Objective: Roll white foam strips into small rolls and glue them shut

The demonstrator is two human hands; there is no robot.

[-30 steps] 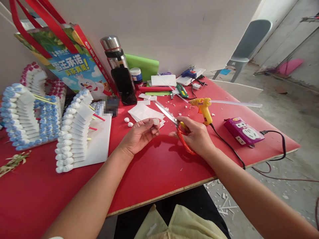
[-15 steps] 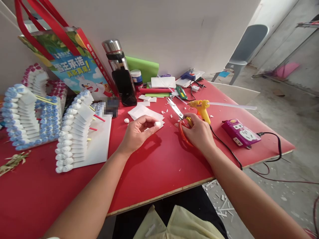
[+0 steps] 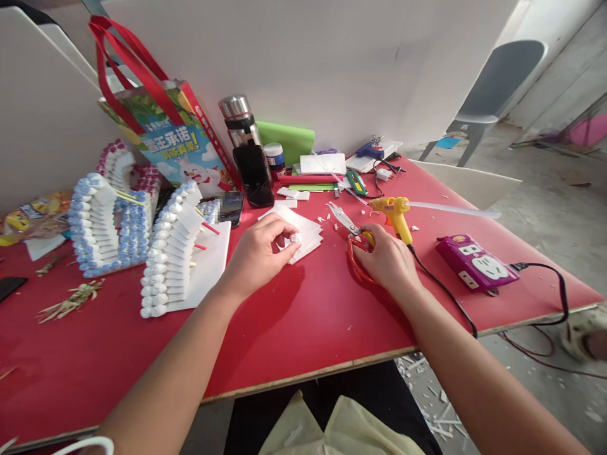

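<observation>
My left hand (image 3: 258,256) is closed, with a small white rolled-up paper piece (image 3: 294,238) pinched between thumb and fingertips. Beneath and behind it lies a fanned stack of thin white paper squares (image 3: 308,229). My right hand (image 3: 386,256) grips a pair of scissors (image 3: 348,221) by its orange and yellow handles, low over the red table. The blades point away and to the left, slightly parted, with nothing between them. Small white scraps (image 3: 325,218) lie around the blade tips. Just beyond my right hand stands a yellow hot glue gun (image 3: 397,215) with a long clear glue stick.
White-and-blue paper-roll structures (image 3: 164,272) stand at the left, before a printed bag (image 3: 177,142). A thermos (image 3: 239,120) and phone (image 3: 251,174) are behind. A purple power strip (image 3: 477,262) sits at the right, its cord running off the table edge (image 3: 332,373).
The view has swung left, so everything appears farther right. My left hand has turned its white roll slightly in its fingers; my right hand still holds the scissors.
</observation>
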